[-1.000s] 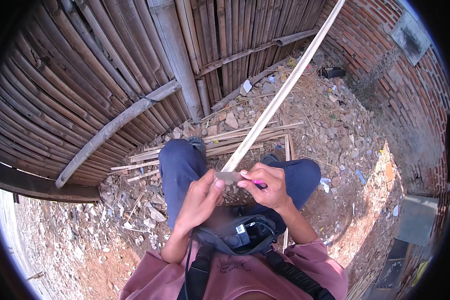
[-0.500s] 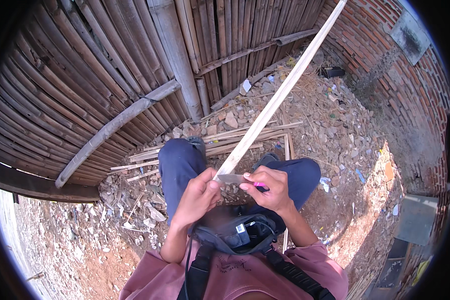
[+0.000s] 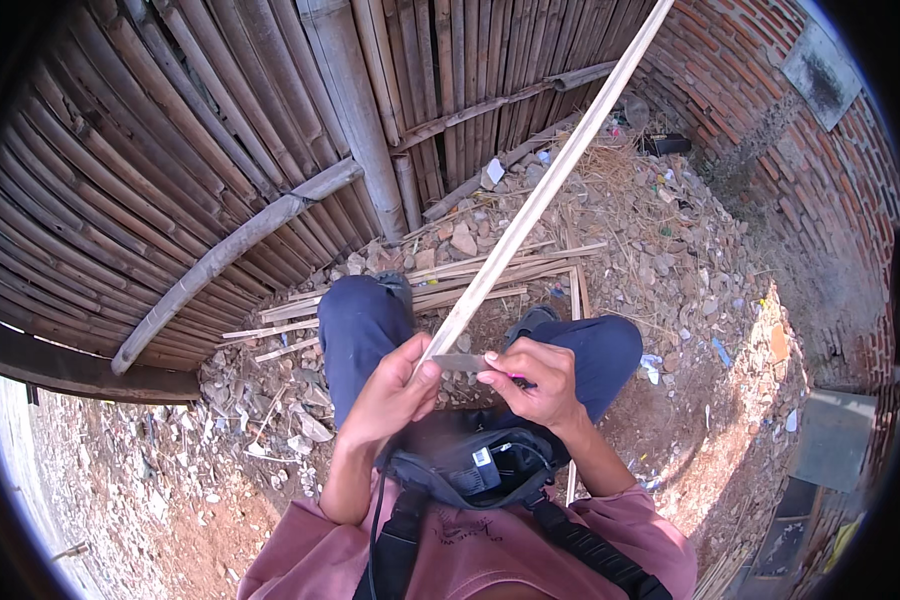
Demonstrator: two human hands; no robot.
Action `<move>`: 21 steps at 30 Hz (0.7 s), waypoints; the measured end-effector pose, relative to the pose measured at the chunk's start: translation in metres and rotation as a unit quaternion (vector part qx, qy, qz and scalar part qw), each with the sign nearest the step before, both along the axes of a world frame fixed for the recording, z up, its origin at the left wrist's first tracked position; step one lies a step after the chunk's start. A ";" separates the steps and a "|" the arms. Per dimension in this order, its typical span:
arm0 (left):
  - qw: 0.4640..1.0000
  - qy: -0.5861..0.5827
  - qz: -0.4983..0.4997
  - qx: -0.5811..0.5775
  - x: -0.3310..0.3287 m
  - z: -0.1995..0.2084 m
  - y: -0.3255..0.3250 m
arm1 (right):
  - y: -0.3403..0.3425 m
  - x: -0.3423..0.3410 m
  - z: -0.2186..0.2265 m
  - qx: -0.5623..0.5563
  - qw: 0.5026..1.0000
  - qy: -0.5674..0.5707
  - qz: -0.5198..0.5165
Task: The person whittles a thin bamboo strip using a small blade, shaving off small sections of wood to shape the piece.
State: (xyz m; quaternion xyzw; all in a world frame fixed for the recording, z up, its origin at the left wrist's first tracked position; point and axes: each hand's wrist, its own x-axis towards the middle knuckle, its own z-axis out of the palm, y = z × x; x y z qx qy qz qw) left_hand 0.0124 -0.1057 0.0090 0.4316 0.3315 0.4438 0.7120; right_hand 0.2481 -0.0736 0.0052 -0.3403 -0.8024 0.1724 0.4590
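Note:
A long pale wooden strip [image 3: 530,215] rises from my left hand [image 3: 390,388] toward the upper right, slanting across the view. The fingers of that hand are closed round its lower end. My right hand [image 3: 538,382] grips a knife by its handle, which is mostly hidden in the fist. The knife's short grey blade [image 3: 460,363] points left, and its tip meets the strip's lower end beside my left thumb. Both hands are close together above my lap, between my bent knees.
Several thin wooden strips [image 3: 440,290] lie on the rubble ahead of my feet. A bamboo wall [image 3: 220,130] stands at the left and far side, a brick wall [image 3: 770,130] at the right. An unzipped black pouch [image 3: 420,470] rests against my waist.
The strip's upper part has swung slightly left and it looks narrower, as if turned in my left hand. The knife has shifted a little, its blade now seen at a different angle.

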 end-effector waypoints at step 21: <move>0.966 0.223 0.065 0.117 0.004 0.010 -0.001 | -0.005 -0.002 0.010 -0.007 1.000 0.003 -0.016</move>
